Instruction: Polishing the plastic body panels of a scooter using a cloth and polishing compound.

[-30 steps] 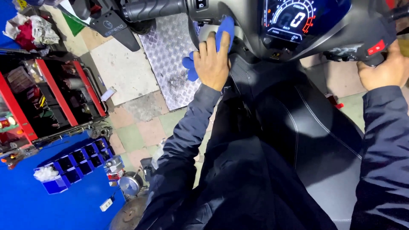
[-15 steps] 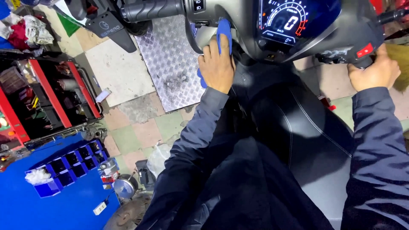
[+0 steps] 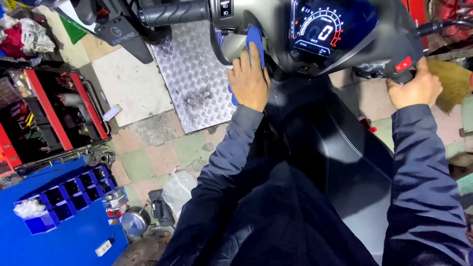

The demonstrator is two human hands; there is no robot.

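your left hand (image 3: 249,79) lies flat on a blue cloth (image 3: 254,39), pressing it against the scooter's dark front panel (image 3: 276,29) just below the left handlebar grip (image 3: 175,12) & beside the lit round speedo (image 3: 322,27). fingers together, pointing up, cloth sticking out above the fingertips and a bit under the palm edge. your right hand (image 3: 414,88) is wrapped shut round the right grip, right below the switch block w/ the red button (image 3: 404,64); the grip itself is hidden under the hand. hands well apart, one each side of the dash. black seat (image 3: 340,152) runs between your dark blue sleeves. on the floor to the left: a chequer metal plate (image 3: 194,74), a red tool cart (image 3: 49,118) w/ open trays, a blue parts bin (image 3: 54,207) nearer you, a clear plastic bag (image 3: 180,189) by your left elbow. straw broom (image 3: 451,83) just beyond the right hand, whether touching can't tell
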